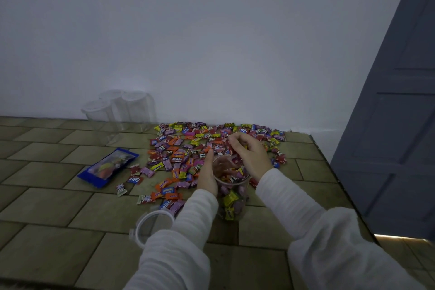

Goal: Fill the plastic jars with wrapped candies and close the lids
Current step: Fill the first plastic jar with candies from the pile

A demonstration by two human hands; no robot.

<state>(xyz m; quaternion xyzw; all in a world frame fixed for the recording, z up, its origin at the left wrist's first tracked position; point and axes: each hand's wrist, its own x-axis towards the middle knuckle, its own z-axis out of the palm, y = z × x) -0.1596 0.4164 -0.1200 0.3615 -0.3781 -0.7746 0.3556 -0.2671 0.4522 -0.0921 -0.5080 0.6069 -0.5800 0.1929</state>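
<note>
A clear plastic jar (231,197), partly filled with wrapped candies, stands on the tiled table. My left hand (207,173) grips its left side near the rim. My right hand (249,152) hovers over the jar's mouth with curled fingers that pinch a few candies. A wide pile of colourful wrapped candies (188,146) spreads behind and to the left of the jar. The jar's clear lid (150,223) lies on the table at the near left, partly hidden by my left sleeve.
Three empty clear jars (117,113) stand at the back left against the white wall. A blue candy bag (108,167) lies flat on the left. The table's right edge (329,162) runs close to a grey door (395,124).
</note>
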